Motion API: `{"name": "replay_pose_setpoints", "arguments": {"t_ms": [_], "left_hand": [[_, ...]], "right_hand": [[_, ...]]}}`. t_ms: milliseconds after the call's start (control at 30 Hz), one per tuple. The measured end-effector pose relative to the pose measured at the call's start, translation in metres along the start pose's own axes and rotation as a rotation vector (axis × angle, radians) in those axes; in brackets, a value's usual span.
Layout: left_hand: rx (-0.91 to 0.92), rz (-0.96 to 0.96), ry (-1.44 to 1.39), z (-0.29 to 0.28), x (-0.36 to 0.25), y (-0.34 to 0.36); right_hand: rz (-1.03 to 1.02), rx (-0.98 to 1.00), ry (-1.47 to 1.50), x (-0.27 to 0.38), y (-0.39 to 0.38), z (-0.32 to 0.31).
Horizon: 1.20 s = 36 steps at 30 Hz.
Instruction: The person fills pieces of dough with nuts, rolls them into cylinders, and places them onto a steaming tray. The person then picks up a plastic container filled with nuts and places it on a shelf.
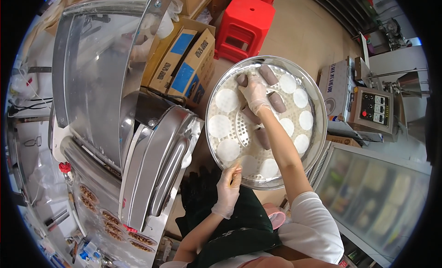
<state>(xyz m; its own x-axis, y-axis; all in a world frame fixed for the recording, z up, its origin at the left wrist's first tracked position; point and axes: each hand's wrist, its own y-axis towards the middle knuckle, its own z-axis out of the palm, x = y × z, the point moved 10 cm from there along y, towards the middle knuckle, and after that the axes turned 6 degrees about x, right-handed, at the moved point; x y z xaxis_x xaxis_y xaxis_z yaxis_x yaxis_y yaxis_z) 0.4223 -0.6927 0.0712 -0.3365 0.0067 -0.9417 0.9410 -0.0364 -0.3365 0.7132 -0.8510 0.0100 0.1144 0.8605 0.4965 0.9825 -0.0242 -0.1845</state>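
A round, shiny metal steamer tray with a perforated bottom lies in front of me. White paper rounds line much of it. Several smooth brown dough rolls lie around its middle and far part. My right hand, in a clear glove, reaches across the tray with its fingers closed about a brown dough roll near the far left. It partly hides another roll just below the palm. At the near left rim, my gloved left hand has its fingers closed on the tray's edge.
A large steel machine with a clear cover fills the left. Beyond the tray stand red plastic stools and open cardboard boxes. On the right are a control panel and a glass-topped freezer. Nut-topped oval pieces lie lower left.
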Motion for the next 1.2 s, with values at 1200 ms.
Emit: {"name": "replay_pose_setpoints", "arguments": {"t_ms": [1200], "left_hand": [[-0.198,-0.047,0.038,-0.075,0.015,-0.055]], "right_hand": [[0.051,-0.175,0.03,-0.046,-0.005,-0.054]]}}
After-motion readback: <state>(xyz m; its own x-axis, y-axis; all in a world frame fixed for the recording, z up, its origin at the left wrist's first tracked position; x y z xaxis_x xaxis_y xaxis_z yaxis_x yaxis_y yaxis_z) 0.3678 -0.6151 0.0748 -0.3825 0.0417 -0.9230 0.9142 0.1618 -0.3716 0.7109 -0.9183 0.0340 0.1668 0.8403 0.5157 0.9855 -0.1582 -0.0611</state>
